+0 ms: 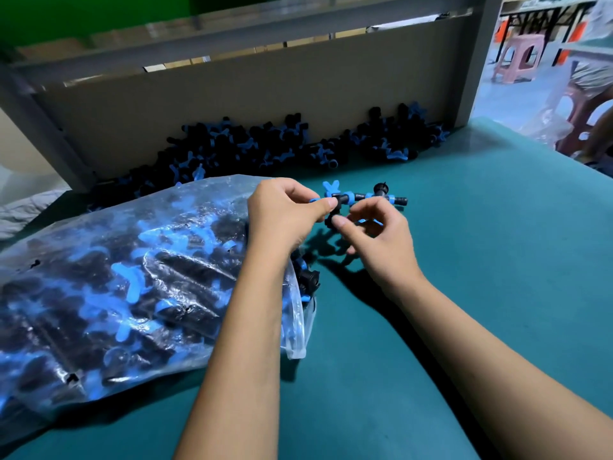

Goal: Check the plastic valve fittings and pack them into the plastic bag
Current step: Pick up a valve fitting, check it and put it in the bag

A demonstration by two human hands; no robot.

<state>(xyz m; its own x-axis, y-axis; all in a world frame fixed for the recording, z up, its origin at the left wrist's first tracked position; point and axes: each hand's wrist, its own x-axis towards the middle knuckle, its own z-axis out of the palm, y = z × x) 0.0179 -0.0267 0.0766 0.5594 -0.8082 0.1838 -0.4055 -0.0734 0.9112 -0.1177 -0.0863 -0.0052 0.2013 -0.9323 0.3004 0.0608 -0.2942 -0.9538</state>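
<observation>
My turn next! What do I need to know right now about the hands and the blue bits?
Left hand pinches a valve fitting; right hand grips others beside it, both above the green table.
Plastic bag lies on the left, already holding many fittings, mouth open toward the hands.
Loose pile waits along the back board.
Left to do: check the held ones, bag them, then the pile.

Left hand [282,214] and right hand [378,234] each pinch valve fittings [345,197] beside the full plastic bag [132,277].

black-blue valve fittings [351,197] midair, plastic bag [132,287] full
</observation>
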